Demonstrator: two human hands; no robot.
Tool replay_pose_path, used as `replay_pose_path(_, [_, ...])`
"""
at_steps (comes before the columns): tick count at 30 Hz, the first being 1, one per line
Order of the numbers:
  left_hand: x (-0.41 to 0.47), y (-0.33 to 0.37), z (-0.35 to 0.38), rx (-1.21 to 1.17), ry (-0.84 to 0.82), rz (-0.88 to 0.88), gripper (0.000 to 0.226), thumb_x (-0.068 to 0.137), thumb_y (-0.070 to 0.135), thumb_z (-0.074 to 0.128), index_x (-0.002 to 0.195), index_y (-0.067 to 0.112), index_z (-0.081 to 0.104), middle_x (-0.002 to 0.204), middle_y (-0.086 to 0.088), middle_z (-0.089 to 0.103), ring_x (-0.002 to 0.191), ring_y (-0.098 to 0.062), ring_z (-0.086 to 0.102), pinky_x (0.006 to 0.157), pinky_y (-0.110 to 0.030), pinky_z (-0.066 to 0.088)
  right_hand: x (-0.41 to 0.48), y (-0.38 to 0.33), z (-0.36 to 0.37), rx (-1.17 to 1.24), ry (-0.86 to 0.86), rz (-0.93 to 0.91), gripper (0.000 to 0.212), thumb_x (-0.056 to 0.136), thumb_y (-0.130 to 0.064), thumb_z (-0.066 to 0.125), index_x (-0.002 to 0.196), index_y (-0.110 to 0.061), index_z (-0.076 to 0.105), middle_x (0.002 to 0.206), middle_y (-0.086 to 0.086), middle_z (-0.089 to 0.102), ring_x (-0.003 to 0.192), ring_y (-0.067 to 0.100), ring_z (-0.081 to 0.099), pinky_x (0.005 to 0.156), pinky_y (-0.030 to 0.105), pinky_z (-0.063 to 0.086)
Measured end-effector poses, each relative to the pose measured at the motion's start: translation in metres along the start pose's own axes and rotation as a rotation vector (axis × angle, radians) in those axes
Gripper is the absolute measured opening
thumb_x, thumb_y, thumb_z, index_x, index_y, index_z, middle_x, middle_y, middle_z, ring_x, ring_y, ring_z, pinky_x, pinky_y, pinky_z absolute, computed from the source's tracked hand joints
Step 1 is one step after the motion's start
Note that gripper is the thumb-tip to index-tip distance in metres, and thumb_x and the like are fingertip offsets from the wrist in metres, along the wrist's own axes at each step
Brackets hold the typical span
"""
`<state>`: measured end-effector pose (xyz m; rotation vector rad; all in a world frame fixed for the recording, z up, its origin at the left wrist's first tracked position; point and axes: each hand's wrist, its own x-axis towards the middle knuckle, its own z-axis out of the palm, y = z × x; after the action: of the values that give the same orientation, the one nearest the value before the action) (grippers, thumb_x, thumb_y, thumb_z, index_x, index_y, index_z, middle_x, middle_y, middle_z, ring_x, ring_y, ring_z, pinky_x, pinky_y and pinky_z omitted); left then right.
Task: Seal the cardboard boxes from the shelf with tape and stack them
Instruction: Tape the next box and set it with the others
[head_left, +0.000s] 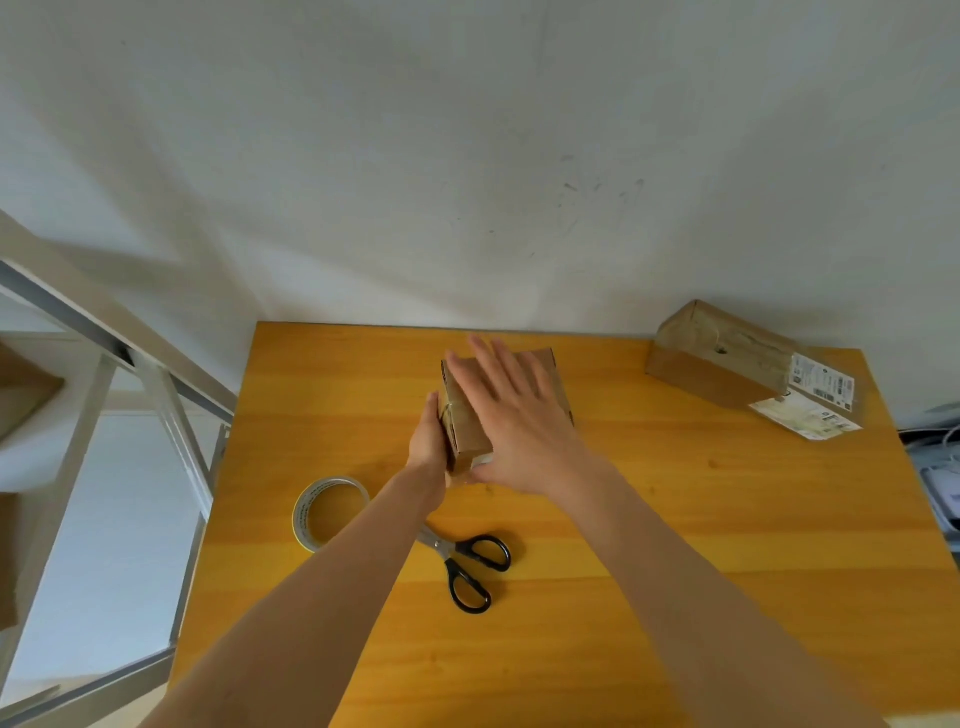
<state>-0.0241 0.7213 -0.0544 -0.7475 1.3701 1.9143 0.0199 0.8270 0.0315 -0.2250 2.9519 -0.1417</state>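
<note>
A small brown cardboard box (467, 426) lies in the middle of the yellow wooden table (675, 519). My right hand (511, 415) lies flat on its top with the fingers straight. My left hand (430, 434) presses its straight fingers against the box's left side. Nearer to me a roll of clear tape (328, 512) lies on the table, left of my left forearm. Black-handled scissors (470, 564) lie between my forearms. A second, larger cardboard box (727, 358) with white shipping labels sits at the table's far right corner.
A white metal shelf frame (104, 374) stands left of the table, with cardboard (21, 395) on it at the frame's left edge. A white wall runs behind the table. Cables and a white device (943, 467) lie beyond the table's right edge.
</note>
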Motion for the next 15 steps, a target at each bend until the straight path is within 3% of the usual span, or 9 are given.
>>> replay_pose_path(2, [-0.001, 0.002, 0.000, 0.017, 0.002, 0.011, 0.039, 0.097, 0.049, 0.042, 0.087, 0.019, 0.065, 0.063, 0.003, 0.072, 0.055, -0.011, 0.069, 0.039, -0.020, 0.048, 0.011, -0.001, -0.003, -0.065, -0.012, -0.037, 0.121, 0.071, -0.044, 0.081, 0.155, -0.022, -0.003, 0.162, 0.009, 0.001, 0.149, 0.029, 0.000, 0.120, 0.048, -0.001])
replay_pose_path(5, [-0.002, 0.005, -0.001, 0.156, 0.016, 0.025, 0.039, 0.097, 0.052, 0.039, 0.092, 0.022, 0.064, 0.077, 0.003, 0.071, 0.069, -0.011, 0.066, 0.052, -0.024, 0.047, 0.018, 0.005, -0.009, -0.033, -0.019, -0.084, 0.111, 0.070, -0.038, 0.082, 0.154, -0.028, 0.012, 0.153, 0.007, 0.024, 0.143, 0.027, 0.021, 0.120, 0.045, 0.012])
replay_pose_path(7, [-0.005, 0.009, -0.002, 0.298, 0.013, 0.044, 0.044, 0.096, 0.057, 0.034, 0.099, 0.025, 0.064, 0.091, 0.006, 0.066, 0.082, -0.008, 0.059, 0.062, -0.023, 0.042, 0.015, 0.011, -0.014, 0.029, -0.016, -0.085, 0.104, 0.071, -0.037, 0.082, 0.153, -0.033, 0.019, 0.152, 0.007, 0.025, 0.140, 0.027, 0.022, 0.120, 0.045, 0.014])
replay_pose_path(10, [-0.004, 0.014, -0.002, 0.550, -0.027, 0.144, 0.055, 0.096, 0.062, 0.026, 0.137, 0.033, 0.047, 0.129, 0.001, 0.055, 0.115, -0.019, 0.052, 0.090, -0.031, 0.042, 0.003, 0.022, -0.019, 0.218, 0.053, 0.017, 0.093, 0.070, -0.041, 0.082, 0.148, -0.038, 0.031, 0.152, 0.004, 0.022, 0.138, 0.027, 0.023, 0.115, 0.046, 0.026])
replay_pose_path(12, [-0.003, 0.020, -0.002, 0.676, -0.052, 0.256, 0.050, 0.098, 0.057, 0.022, 0.144, 0.040, 0.033, 0.145, -0.002, 0.043, 0.127, -0.024, 0.044, 0.099, -0.035, 0.037, -0.006, 0.031, -0.020, 0.332, 0.109, 0.092, 0.089, 0.067, -0.045, 0.084, 0.143, -0.040, 0.038, 0.150, 0.001, 0.022, 0.136, 0.025, 0.029, 0.110, 0.043, 0.035])
replay_pose_path(15, [-0.001, 0.030, -0.011, 0.847, -0.036, 0.349, 0.049, 0.101, 0.051, 0.021, 0.146, 0.038, 0.029, 0.150, -0.004, 0.037, 0.132, -0.027, 0.040, 0.108, -0.045, 0.035, -0.022, 0.041, -0.012, 0.544, 0.212, 0.166, 0.083, 0.065, -0.043, 0.087, 0.136, -0.040, 0.045, 0.140, -0.006, 0.025, 0.126, 0.015, 0.036, 0.104, 0.035, 0.043])
